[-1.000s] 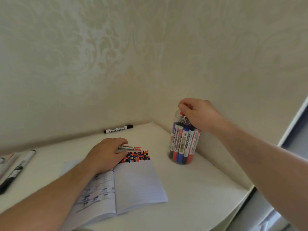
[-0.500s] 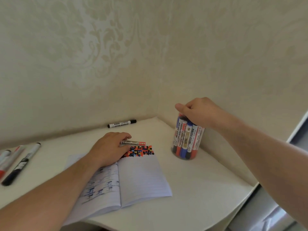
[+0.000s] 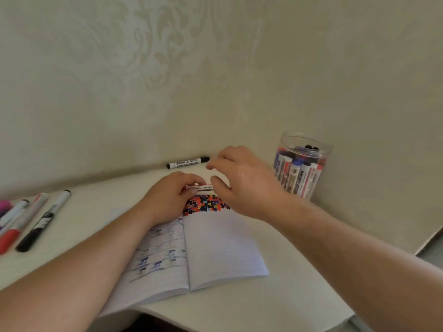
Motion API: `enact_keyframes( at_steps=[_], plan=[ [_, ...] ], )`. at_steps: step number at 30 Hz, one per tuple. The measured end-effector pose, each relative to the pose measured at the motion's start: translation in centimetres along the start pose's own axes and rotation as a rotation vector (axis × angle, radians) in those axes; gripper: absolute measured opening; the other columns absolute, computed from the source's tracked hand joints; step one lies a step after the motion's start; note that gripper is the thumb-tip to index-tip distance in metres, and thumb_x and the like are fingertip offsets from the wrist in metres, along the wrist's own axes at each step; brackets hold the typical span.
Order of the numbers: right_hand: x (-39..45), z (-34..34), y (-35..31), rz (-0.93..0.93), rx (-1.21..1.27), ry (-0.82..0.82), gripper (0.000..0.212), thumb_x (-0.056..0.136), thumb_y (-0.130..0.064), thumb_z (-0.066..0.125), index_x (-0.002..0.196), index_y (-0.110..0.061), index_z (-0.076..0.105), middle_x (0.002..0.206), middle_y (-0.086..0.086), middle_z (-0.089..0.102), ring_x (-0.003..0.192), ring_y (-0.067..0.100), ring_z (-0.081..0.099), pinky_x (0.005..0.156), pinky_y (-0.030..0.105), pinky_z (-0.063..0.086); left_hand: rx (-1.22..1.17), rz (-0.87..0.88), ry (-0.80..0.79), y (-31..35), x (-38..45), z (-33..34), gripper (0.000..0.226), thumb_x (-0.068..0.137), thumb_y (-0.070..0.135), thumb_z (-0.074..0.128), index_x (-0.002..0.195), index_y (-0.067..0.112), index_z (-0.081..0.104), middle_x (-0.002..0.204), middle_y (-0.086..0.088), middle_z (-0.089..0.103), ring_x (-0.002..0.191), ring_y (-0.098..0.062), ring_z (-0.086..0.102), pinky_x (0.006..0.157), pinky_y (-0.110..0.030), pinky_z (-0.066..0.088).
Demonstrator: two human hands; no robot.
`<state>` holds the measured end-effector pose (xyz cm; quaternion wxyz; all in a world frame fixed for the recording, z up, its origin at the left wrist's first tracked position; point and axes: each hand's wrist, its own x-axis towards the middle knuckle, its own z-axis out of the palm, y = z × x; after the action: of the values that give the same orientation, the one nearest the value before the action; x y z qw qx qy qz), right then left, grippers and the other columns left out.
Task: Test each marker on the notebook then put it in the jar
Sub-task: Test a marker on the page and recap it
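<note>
Nearest me the open notebook [image 3: 215,248] lies on the white table [image 3: 275,305], a patch of coloured test dots at the top of its right page. My left hand [image 3: 167,200] rests on that upper edge, fingers curled round a red marker [image 3: 203,187] lying sideways. My right hand [image 3: 244,183] hovers just beside it, fingers spread, holding nothing. Loose markers [image 3: 31,219] lie far left, a black marker [image 3: 188,162] by the wall, and the clear jar [image 3: 300,164] of markers stands in the corner.
</note>
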<state>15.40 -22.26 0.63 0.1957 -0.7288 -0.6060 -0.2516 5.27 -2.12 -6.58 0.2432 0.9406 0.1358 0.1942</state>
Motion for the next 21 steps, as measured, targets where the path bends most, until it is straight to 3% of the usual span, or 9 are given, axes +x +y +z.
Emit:
enact_keyframes(
  at_steps=[2,4,6,9,12,18,21],
  plan=[
    [0.4,3.0,-0.2,0.099,-0.045,-0.180,0.036,0.105,-0.046,0.048,0.128,-0.022,0.062,0.122,0.001,0.063,0.116,0.028,0.052,0.089,0.043,0.046,-0.081,0.009,-0.002,0.2,-0.1,-0.1,0.024,0.102,0.035,0.060,0.120,0.048,0.067,0.107,0.016,0.070,0.103,-0.005,0.065,0.095,-0.037,0.052],
    [0.5,5.8,0.1,0.136,-0.109,-0.274,0.038,0.105,-0.052,0.047,0.131,-0.025,0.054,0.121,-0.001,0.065,0.115,0.029,0.052,0.080,0.041,0.036,-0.214,-0.031,0.028,0.4,-0.3,-0.3,0.019,0.098,0.036,0.068,0.114,0.044,0.071,0.101,0.019,0.076,0.098,0.003,0.068,0.090,-0.027,0.052],
    [0.4,7.5,0.4,0.137,-0.125,-0.274,0.029,0.108,-0.047,0.045,0.127,-0.027,0.054,0.112,-0.002,0.068,0.108,0.030,0.056,0.076,0.041,0.030,-0.327,-0.102,0.107,0.5,-0.4,-0.5,0.015,0.092,0.036,0.076,0.105,0.040,0.072,0.092,0.020,0.076,0.088,0.005,0.069,0.082,-0.019,0.049],
    [0.4,8.7,1.6,0.206,-0.059,-0.201,0.019,0.109,-0.035,0.046,0.120,-0.030,0.060,0.102,-0.005,0.069,0.101,0.028,0.056,0.076,0.040,0.030,-0.482,-0.171,0.227,-0.3,-0.5,-0.7,0.012,0.088,0.036,0.080,0.099,0.038,0.075,0.092,0.012,0.077,0.088,-0.006,0.071,0.082,-0.024,0.050],
    [0.4,9.2,2.3,0.187,-0.049,-0.177,0.030,0.106,-0.024,0.052,0.133,-0.034,0.058,0.098,-0.004,0.064,0.097,0.028,0.056,0.078,0.039,0.027,-0.512,-0.169,0.198,-0.8,-0.7,-0.9,0.013,0.092,0.031,0.078,0.102,0.039,0.077,0.093,0.011,0.077,0.088,-0.005,0.069,0.085,-0.026,0.048],
    [0.4,9.6,1.6,0.177,0.165,-0.234,0.034,0.104,-0.014,0.048,0.136,-0.018,0.057,0.105,0.006,0.058,0.095,0.029,0.056,0.079,0.048,0.049,-0.532,-0.164,0.156,-0.4,-0.6,-1.1,0.012,0.097,0.031,0.071,0.107,0.037,0.071,0.094,0.011,0.079,0.087,-0.007,0.067,0.097,-0.041,0.052],
    [0.5,9.4,1.1,0.208,0.196,-0.241,0.031,0.107,-0.030,0.045,0.135,-0.021,0.057,0.107,0.002,0.062,0.096,0.026,0.058,0.080,0.046,0.050,-0.536,-0.182,0.169,-0.1,-0.8,-1.1,0.012,0.097,0.029,0.071,0.104,0.032,0.062,0.092,0.011,0.079,0.090,-0.014,0.069,0.094,-0.039,0.051]
  ],
)
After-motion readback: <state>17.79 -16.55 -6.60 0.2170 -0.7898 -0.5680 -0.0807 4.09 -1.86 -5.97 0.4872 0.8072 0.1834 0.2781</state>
